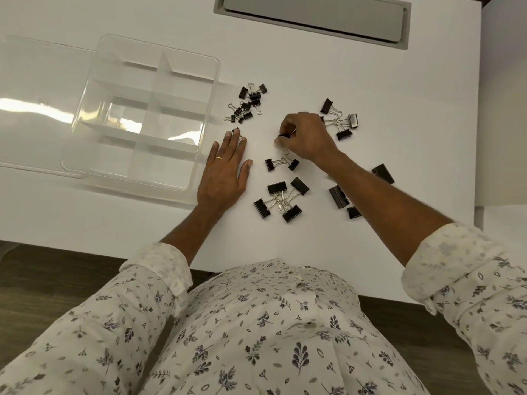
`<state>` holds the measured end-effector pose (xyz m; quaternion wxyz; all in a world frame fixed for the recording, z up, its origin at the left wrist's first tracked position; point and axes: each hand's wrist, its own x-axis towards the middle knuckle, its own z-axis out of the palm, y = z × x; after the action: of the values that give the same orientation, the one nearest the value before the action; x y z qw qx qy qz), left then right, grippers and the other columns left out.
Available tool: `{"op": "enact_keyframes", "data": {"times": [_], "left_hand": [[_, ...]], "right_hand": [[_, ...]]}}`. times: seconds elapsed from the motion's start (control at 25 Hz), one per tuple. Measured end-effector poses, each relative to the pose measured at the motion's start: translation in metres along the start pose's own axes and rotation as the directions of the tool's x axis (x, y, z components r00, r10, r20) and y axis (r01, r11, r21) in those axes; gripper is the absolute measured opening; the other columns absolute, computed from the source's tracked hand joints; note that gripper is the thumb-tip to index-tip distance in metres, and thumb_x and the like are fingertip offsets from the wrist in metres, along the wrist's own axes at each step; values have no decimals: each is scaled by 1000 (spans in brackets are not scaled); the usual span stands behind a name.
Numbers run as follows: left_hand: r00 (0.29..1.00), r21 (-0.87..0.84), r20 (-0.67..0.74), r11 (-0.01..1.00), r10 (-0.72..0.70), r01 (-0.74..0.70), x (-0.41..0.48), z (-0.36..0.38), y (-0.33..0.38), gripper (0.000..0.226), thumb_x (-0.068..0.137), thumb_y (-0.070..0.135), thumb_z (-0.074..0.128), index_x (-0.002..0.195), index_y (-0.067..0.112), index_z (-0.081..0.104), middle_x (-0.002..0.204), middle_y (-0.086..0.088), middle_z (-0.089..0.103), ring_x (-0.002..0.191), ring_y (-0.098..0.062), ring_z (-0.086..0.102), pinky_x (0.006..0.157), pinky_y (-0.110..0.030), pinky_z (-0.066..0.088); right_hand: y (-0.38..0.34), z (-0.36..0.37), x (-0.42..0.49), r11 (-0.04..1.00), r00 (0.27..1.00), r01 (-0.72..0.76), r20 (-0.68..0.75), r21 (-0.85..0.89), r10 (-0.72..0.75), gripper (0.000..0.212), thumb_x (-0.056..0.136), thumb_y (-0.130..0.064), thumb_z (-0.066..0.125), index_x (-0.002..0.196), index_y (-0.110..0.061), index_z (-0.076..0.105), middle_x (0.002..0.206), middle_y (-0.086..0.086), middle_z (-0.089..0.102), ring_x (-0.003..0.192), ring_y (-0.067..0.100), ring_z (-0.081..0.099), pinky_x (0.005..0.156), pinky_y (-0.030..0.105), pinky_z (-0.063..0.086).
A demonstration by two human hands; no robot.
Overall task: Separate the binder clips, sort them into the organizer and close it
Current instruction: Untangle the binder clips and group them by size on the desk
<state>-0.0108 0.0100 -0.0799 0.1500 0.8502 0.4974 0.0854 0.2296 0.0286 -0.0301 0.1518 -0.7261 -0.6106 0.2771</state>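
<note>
A clear plastic organizer (148,121) with several empty compartments lies open at the left, its lid (34,109) folded out further left. Black binder clips lie in linked clusters on the white table: small ones (248,102) beside the organizer, medium ones (340,121) behind my right hand, two linked (281,163) and a larger cluster (281,199) nearer me. My right hand (306,136) pinches one black clip (284,135) between its fingertips. My left hand (228,166) lies flat, fingers spread, its fingertips on a small clip (236,130).
More large clips (339,196) lie partly under my right forearm, one (383,173) beyond it. A grey cable-tray flap (313,18) is set into the far table edge. The table's near edge runs just before my body.
</note>
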Motion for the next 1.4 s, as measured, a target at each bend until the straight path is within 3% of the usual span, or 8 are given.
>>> {"op": "enact_keyframes", "data": {"times": [0.12,0.32,0.56,0.68,0.84,1.08,1.2,1.4], "left_hand": [[1000,0,-1,1000,4,-4,0,1,-1,58,110,40,29,161,13,25,170,-6,18,159,-19,10,130,-43,11],[1000,5,5,1000,7,-7,0,1,-1,58,110,40,28,162,13,23,171,-6,17,159,-19,8,130,-44,11],[1000,-5,-25,1000,3,-3,0,2,-2,57,110,39,31,161,13,26,170,-5,19,159,-19,11,130,-43,12],[999,-7,-40,1000,0,-1,0,4,-1,57,110,39,33,160,13,28,170,-5,21,159,-19,13,129,-43,14],[998,-18,-56,1000,-3,2,1,4,-1,56,109,38,35,159,13,31,169,-5,24,158,-19,16,129,-43,15],[999,2,-38,1000,-15,15,2,7,-2,57,110,40,35,160,14,29,169,-5,22,158,-17,15,129,-42,15],[999,2,-48,1000,-13,13,3,7,-3,57,109,40,36,160,14,29,169,-5,22,158,-17,15,129,-43,16],[999,3,-50,1000,-13,13,3,7,-3,57,109,40,36,159,13,30,169,-6,23,158,-18,16,128,-43,17]], "right_hand": [[0,0,-9,1000,1000,8,21,17,-8,19,78,-33,82,86,-20,70,88,0,71,80,12,64,79,35,58],[2,-9,-9,999,1000,7,-20,53,-6,30,82,-42,80,92,-15,72,91,-1,71,80,12,63,76,28,52],[4,-15,22,996,990,85,-111,-40,-90,15,95,-18,64,108,-17,70,104,3,70,93,17,64,90,40,54],[-6,-13,36,975,982,179,-40,-135,-186,29,97,-9,59,124,-19,65,119,5,63,105,20,61,91,32,47],[-35,-8,62,869,931,361,76,-338,-357,41,97,-2,56,136,-17,58,131,7,58,117,29,55,83,45,54],[-63,-5,99,749,905,425,224,-508,-361,61,89,7,60,145,-16,49,136,12,54,116,35,54,78,49,53],[-58,0,107,736,899,437,231,-517,-371,42,96,-6,60,136,-19,58,127,11,58,110,35,56,74,44,48],[-58,9,104,864,955,296,95,-408,-282,21,96,-19,56,116,-20,64,117,6,60,109,29,58,78,41,49]]}}
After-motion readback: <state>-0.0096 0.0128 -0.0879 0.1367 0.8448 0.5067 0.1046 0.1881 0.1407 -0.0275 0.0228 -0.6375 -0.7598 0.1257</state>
